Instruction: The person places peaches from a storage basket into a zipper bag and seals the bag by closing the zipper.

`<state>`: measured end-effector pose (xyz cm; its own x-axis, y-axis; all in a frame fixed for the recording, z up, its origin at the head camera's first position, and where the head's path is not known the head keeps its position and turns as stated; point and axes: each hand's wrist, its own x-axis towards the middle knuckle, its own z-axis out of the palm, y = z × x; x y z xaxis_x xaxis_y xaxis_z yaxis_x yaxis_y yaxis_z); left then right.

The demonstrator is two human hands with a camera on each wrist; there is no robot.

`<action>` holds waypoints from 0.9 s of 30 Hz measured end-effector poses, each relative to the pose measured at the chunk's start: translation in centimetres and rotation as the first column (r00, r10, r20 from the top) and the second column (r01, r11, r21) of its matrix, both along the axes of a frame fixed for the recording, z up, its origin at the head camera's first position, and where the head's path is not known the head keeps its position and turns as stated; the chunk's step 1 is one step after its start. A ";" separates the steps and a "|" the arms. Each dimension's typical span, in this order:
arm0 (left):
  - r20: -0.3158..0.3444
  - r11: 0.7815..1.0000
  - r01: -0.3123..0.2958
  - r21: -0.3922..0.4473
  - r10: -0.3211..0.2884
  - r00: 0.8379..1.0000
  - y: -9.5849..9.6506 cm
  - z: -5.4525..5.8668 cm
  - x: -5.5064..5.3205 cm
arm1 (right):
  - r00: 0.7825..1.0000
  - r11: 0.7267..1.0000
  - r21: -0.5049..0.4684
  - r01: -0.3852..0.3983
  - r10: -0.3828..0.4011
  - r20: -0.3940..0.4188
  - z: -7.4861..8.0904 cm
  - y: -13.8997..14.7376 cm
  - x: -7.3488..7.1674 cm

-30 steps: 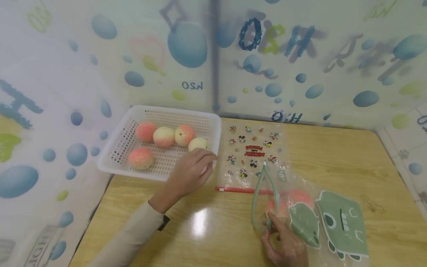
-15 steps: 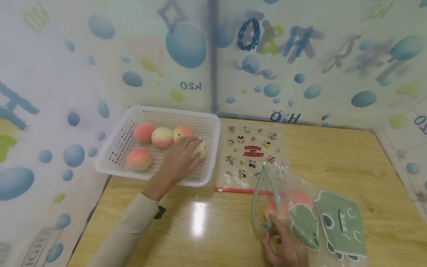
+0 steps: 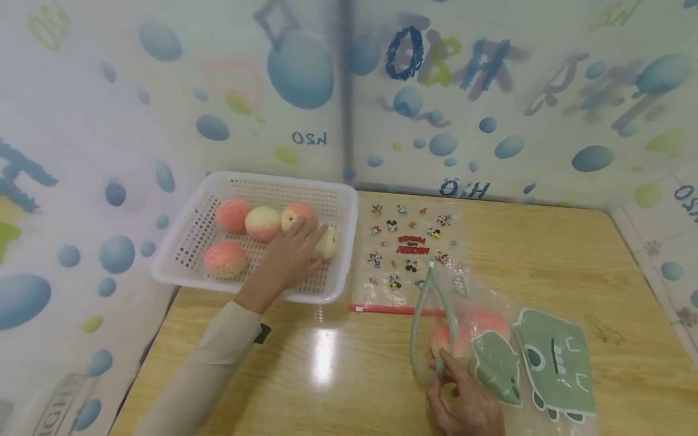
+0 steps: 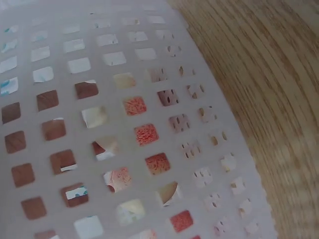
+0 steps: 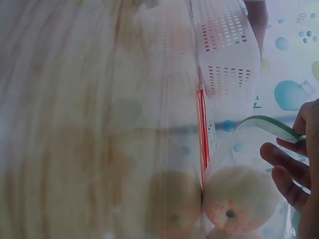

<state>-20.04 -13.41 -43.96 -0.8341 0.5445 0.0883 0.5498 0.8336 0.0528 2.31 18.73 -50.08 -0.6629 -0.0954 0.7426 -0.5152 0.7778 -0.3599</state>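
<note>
Inside the white basket (image 3: pixel 180 254), my left hand (image 3: pixel 291 254) reaches down among the peaches, its fingers extended. The fingers lie against a pale peach (image 3: pixel 329 243) at the basket's right end and overlap another peach (image 3: pixel 297 215) behind it. Through the basket holes in the left wrist view, parts of a pinkish peach (image 4: pixel 146 134) show. At the front right, my right hand (image 3: pixel 468 396) pinches the green zip edge of a clear zip bag (image 3: pixel 556 363) with a green cartoon print. The bag's mouth gapes in a loop, and several peaches (image 5: pixel 241 196) lie inside.
Another clear zip bag (image 3: pixel 382 281), printed with small cartoon figures and edged with a red zip, lies flat between basket and green bag, partly under the latter. Several more peaches (image 3: pixel 225 260) sit in the basket. Printed walls (image 3: pixel 414 145) border the wooden table (image 3: pixel 545 248) behind.
My left hand has moved left from the basket's right rim and down onto the pale peach, which has shifted slightly. My right hand keeps its pinch on the green bag.
</note>
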 end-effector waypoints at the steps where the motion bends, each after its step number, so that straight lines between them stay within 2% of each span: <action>1: 0.003 1.000 -0.001 -0.006 0.002 1.000 0.0 0.0 0.0 | 1.000 1.000 -0.001 -0.003 0.003 -0.004 0.0 0.0 0.0; 6: 0.002 1.000 -0.015 0.002 0.015 1.000 0.1 0.0 0.0 | 1.000 1.000 0.001 -0.006 0.006 -0.008 -0.1 0.0 0.0; 11: -0.037 0.999 -0.044 0.012 0.045 0.998 0.2 0.0 0.1 | 0.999 0.999 0.001 -0.039 0.039 -0.035 -0.4 0.2 0.0; 15: -0.061 0.998 -0.064 0.025 0.066 0.996 0.2 -0.1 0.3 | 0.999 0.999 0.007 -0.045 0.045 -0.021 -0.4 0.2 -0.1; 22: -0.028 0.996 -0.070 0.061 0.072 0.997 0.2 -0.3 0.3 | 0.999 1.000 0.011 -0.018 0.017 0.038 -0.1 0.1 0.2; 27: -0.027 0.995 -0.072 0.064 0.074 0.997 0.2 -0.4 0.5 | 0.998 1.000 0.026 0.006 -0.008 0.060 0.2 0.0 0.4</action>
<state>-19.59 -13.19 -44.33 -0.8680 0.4747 0.1459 0.4896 0.8672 0.0911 2.71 18.74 -49.92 -0.7070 -0.1094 0.6987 -0.4877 0.7909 -0.3697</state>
